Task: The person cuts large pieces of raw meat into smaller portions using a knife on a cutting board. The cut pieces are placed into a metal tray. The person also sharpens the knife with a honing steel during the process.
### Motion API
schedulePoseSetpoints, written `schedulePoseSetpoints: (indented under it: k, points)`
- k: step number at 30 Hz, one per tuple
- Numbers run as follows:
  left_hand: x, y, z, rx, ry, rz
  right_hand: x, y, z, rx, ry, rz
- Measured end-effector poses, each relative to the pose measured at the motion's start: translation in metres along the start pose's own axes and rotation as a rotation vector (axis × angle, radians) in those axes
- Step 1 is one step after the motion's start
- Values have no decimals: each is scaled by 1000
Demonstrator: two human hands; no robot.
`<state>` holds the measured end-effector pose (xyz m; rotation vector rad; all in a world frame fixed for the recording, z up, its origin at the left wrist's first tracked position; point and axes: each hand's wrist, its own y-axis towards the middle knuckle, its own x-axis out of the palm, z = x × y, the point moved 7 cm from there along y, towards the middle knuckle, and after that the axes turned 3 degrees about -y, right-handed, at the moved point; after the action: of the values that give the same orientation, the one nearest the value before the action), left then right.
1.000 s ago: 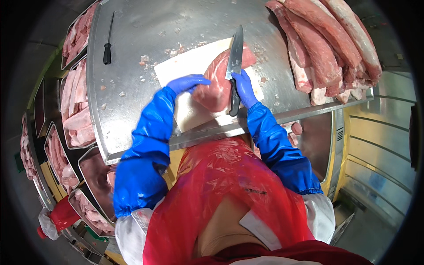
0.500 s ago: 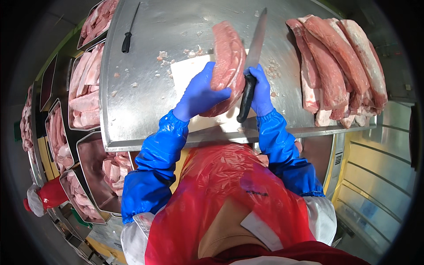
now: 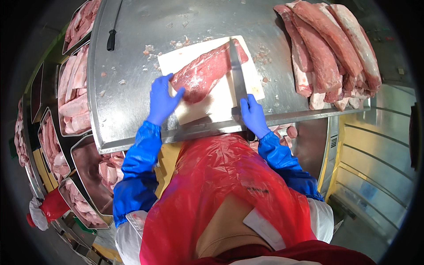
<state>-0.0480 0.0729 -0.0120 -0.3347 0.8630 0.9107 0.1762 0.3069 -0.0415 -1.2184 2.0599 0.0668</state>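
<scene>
A long piece of raw pork loin lies slantwise on the white cutting board. Around its near left end, my blue-gloved left hand has fingers and thumb spread, the thumb at the meat's edge. My right hand, also gloved, is wrapped round the black handle of a long knife. The blade points away from me, and its tip end lies across the far right end of the loin. Whether it has cut in, I cannot tell.
Several loins are piled on the metal table at the right. A sharpening steel lies at the far left. Meat-filled metal bins stand left of the table; another person is beyond them. Small scraps dot the tabletop.
The loin has gone from my left hand's grasp, raised and upright, to lying on the board. My left hand has moved left and opened. The knife now crosses the loin's right end.
</scene>
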Motion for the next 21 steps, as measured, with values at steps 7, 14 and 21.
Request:
schedulePoseSetpoints:
  k: [7,14,21]
  points:
    - [31,-23,14,92,140,44,51,32,-91,-534,-159,75]
    - [56,12,7,146,82,170,59,35,-65,-421,-390,-153]
    - [68,18,21,130,72,79,78,52,-41,-286,-383,-219]
